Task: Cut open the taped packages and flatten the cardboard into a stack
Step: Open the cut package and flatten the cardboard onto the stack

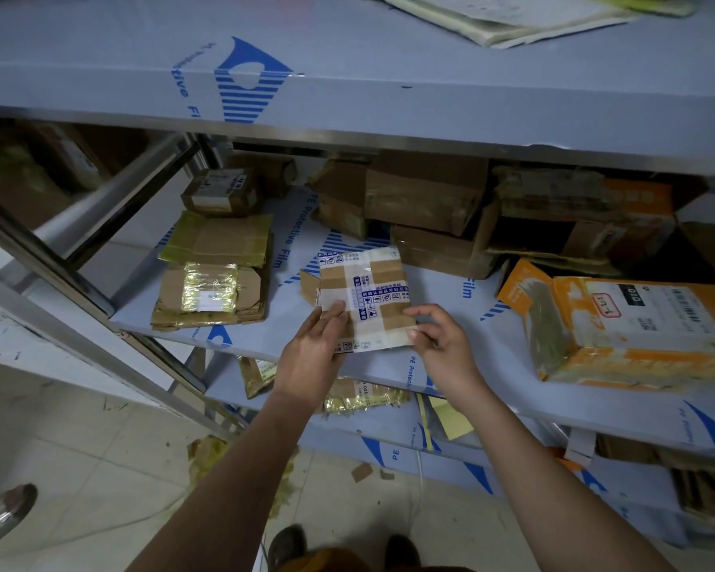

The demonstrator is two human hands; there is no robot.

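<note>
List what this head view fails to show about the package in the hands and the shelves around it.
- Taped package: underside hidden; near edge covered by the left hand and right hand.
- Its printed tape text: too small to read.
- Boxes at the shelf back: dark, shadowed by the upper shelf.
- Orange box: cut off by the right edge.
- No cutting tool in view.

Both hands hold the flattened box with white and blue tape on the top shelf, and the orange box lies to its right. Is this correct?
Not quite. The head view shows both hands, left hand and right hand, holding the flattened box on the middle shelf, under the top shelf. The orange box does lie to its right.
</note>
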